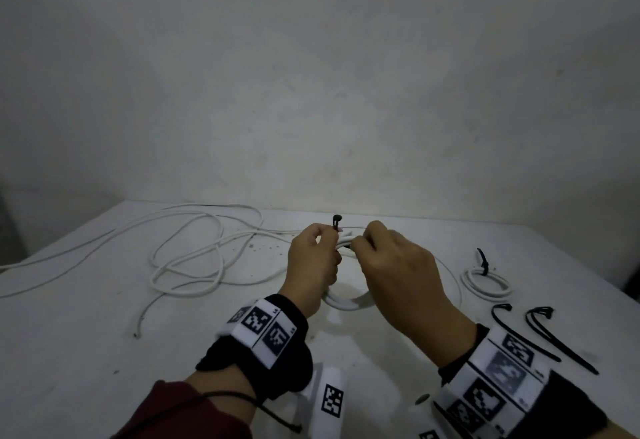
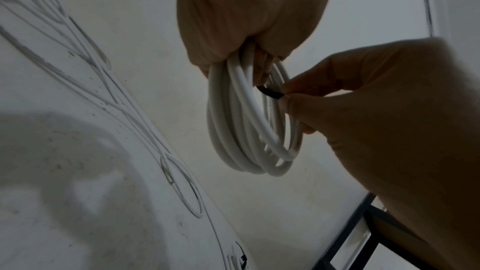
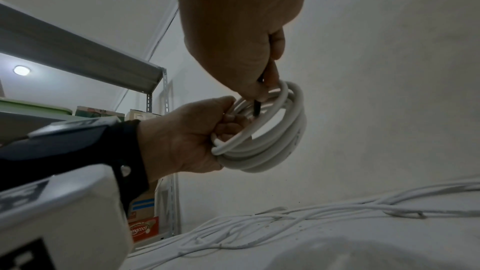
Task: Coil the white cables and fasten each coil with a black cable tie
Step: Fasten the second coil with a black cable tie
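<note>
- Gripping a white cable coil (image 2: 249, 122) above the table (image 1: 86, 352), the left hand (image 1: 313, 262) has its fingers curled round the loops.
- Right hand (image 1: 401, 276) pinches the tail of a black cable tie (image 2: 270, 94) between thumb and fingertips, at the coil's top.
- Loose white cable (image 1: 194, 251) sprawls over the table's left side.
- Finished tied coil (image 1: 485, 279) lies to the right, near two spare ties (image 1: 540, 334).

Smooth plastic-sheathed white coil (image 2: 249, 122); matt, speckled table (image 1: 86, 352).
</note>
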